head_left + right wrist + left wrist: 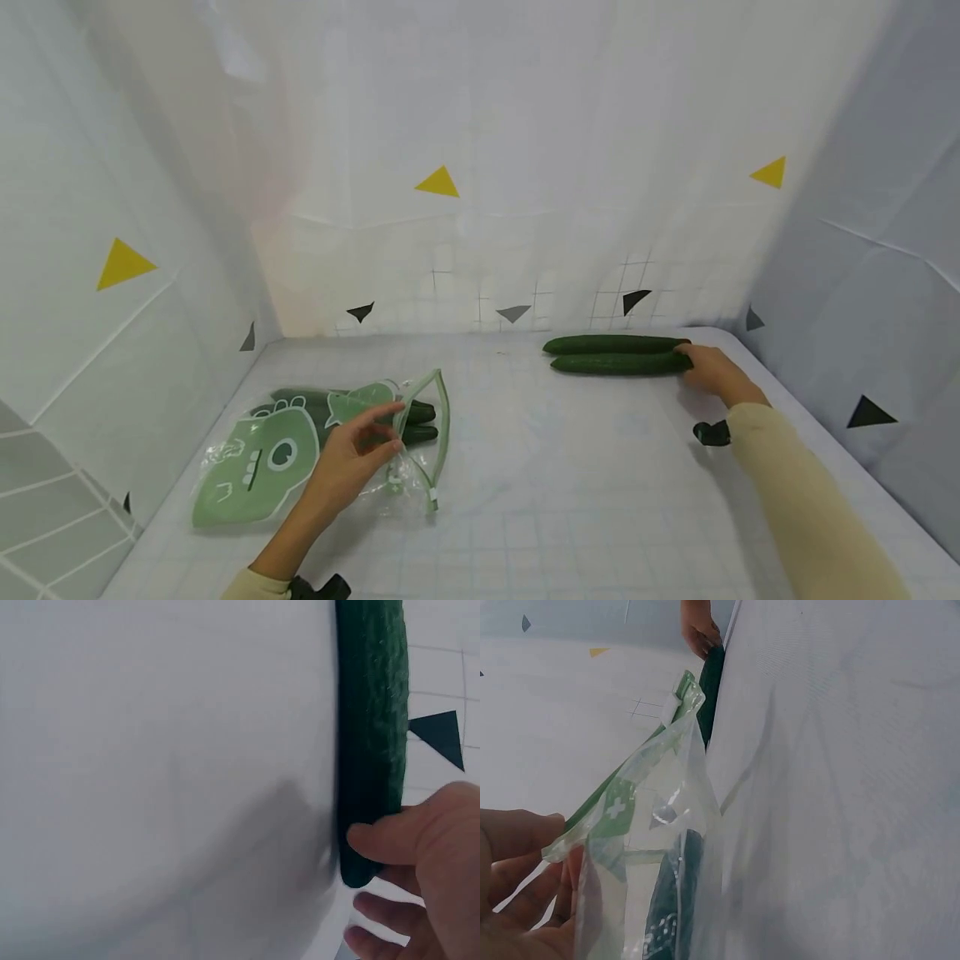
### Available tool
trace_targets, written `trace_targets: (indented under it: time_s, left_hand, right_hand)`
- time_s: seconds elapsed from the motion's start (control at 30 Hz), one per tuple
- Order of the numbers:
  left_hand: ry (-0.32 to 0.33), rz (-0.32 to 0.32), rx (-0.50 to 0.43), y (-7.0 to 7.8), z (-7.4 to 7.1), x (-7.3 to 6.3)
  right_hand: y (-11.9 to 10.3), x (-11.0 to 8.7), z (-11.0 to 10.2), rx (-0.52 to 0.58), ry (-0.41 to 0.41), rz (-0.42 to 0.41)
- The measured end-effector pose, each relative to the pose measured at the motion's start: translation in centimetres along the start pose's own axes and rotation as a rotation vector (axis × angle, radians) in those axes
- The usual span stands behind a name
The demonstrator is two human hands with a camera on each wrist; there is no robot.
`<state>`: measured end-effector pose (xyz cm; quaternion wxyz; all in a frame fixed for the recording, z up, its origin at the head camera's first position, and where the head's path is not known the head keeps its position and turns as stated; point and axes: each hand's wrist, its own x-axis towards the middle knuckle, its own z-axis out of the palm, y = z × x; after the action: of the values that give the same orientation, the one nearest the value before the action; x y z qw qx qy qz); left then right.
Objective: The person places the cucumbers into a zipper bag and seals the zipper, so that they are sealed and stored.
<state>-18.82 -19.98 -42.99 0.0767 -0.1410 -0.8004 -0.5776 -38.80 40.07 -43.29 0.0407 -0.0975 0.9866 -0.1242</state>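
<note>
"Where was the bag (255, 492)?"

"On the left of the bench (570, 483), lying on its side with its mouth toward the right. It was clear plastic with a green cartoon creature printed on it, and a green strip (445, 417) edged the mouth."

"Anything inside?"

"Dark green cucumbers (420, 413). Two of their ends showed at the mouth."

"And the left hand (348, 458)?"

"Its thumb and fingers pinched the edge of the mouth."

"What about the right hand (720, 375)?"

"That was at the far right, pinching the right end of the near cucumber (618, 364) with its thumb on top."

"Was that one alone?"

"No, the far cucumber (611, 343) lay just beyond it, side by side. Both were well apart from the bag. Whether the hand touched the far one too, I couldn't tell."
</note>
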Motion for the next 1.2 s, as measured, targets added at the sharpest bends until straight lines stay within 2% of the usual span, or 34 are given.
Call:
trace_targets:
  time_s: [0.13, 0.33, 0.5, 0.6, 0.67, 0.87, 1.2]
  left_hand:
    - [0.001, 0.003, -0.003, 0.1, 0.0, -0.1]
    - [0.002, 0.006, -0.011, 0.4, 0.1, -0.1]
    - [0.001, 0.022, -0.004, 0.2, 0.0, 0.0]
    - [0.001, 0.02, -0.003, 0.0, 0.0, 0.0]
    - [0.001, 0.009, -0.001, -0.1, -0.1, 0.0]
    - [0.001, -0.006, 0.007, 0.0, 0.0, 0.0]
    - [-0.018, 0.008, -0.013, -0.1, -0.1, 0.0]
  right_hand:
    - [0.1, -0.4, 0.1, -0.022, 0.023, -0.014]
    - [0.3, -0.6, 0.4, -0.046, -0.015, 0.041]
    - [0.5, -1.0, 0.3, -0.133, 0.032, -0.012]
    - [0.4, -1.2, 0.1, -0.196, 0.076, -0.049]
    - [0.3, -1.2, 0.0, -0.213, 0.076, -0.067]
    - [0.3, -1.4, -0.3, -0.137, 0.028, -0.121]
    - [1.0, -2.3, 0.3, 0.001, 0.119, -0.196]
